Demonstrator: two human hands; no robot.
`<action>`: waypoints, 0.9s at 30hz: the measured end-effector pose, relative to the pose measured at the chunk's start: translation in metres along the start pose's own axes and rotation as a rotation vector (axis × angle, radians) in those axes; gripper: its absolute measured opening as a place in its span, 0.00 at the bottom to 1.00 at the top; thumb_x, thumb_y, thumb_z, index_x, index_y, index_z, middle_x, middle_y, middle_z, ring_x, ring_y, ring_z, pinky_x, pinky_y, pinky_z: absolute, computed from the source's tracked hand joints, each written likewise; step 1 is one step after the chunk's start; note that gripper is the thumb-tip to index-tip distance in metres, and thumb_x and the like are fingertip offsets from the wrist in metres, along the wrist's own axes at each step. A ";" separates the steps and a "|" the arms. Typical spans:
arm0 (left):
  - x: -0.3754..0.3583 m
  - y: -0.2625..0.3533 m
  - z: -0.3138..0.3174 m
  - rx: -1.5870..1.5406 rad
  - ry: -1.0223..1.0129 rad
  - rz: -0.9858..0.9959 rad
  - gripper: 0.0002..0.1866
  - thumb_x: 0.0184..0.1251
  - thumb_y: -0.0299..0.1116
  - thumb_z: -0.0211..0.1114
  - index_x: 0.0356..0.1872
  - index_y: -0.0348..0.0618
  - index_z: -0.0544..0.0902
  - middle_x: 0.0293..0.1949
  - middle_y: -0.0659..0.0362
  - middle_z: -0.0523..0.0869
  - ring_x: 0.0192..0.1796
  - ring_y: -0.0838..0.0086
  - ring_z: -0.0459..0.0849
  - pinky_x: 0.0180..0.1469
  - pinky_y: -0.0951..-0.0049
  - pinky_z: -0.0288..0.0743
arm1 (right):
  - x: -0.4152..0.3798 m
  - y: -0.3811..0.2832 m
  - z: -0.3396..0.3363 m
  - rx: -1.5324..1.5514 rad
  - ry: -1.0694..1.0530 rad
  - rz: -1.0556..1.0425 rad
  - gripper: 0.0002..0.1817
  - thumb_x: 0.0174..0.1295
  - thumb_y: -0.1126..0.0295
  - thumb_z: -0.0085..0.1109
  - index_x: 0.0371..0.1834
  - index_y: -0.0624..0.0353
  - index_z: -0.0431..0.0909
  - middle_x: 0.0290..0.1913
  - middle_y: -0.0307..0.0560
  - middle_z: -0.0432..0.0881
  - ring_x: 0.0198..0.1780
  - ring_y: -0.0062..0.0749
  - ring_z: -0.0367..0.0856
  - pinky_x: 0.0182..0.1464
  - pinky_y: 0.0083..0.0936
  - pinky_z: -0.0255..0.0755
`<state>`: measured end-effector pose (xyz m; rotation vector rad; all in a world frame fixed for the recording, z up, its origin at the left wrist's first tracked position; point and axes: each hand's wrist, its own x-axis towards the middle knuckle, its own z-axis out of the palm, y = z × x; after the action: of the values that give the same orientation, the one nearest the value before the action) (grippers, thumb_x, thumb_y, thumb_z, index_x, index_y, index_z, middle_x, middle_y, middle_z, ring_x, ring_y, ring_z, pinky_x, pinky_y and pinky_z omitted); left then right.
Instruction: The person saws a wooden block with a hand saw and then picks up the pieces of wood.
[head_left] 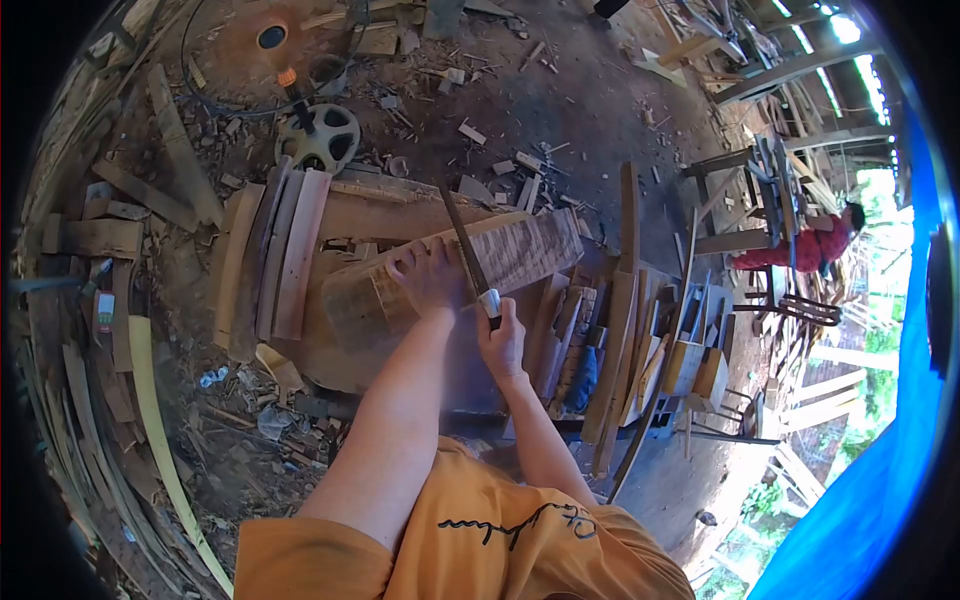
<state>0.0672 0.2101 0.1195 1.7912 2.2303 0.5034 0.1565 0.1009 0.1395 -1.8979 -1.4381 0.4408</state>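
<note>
My left hand (425,275) lies with its fingers spread on a thick pale wooden block (525,250), pressing on its left part. The block sits at a slant across a worn wooden bench (350,372). In my right hand (503,345) is the dark handle of a long, narrow-bladed hand tool (462,235) with a silvery collar. Its dark blade points up and away, crossing over the block just right of my left hand. Whether it is a saw, a file or a knife, I cannot tell.
Planks (295,255) stand left of the block. More timber (625,330) and a blue cloth-like item (581,378) lie to the right. A wheel-shaped part (325,138) rests beyond the bench amid floor scraps. A person in red (815,245) is at far right, near a blue tarp (880,480).
</note>
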 end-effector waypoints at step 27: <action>-0.004 0.002 -0.005 0.038 -0.047 0.035 0.19 0.75 0.49 0.44 0.43 0.52 0.82 0.47 0.53 0.80 0.58 0.57 0.73 0.68 0.45 0.49 | -0.087 -0.068 -0.118 -0.173 -0.154 0.176 0.14 0.66 0.66 0.62 0.41 0.58 0.66 0.30 0.64 0.80 0.34 0.65 0.80 0.32 0.49 0.73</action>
<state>0.0677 0.2061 0.1244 1.8444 2.1941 0.4240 0.1569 -0.0098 0.2573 -2.1813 -1.4528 0.5727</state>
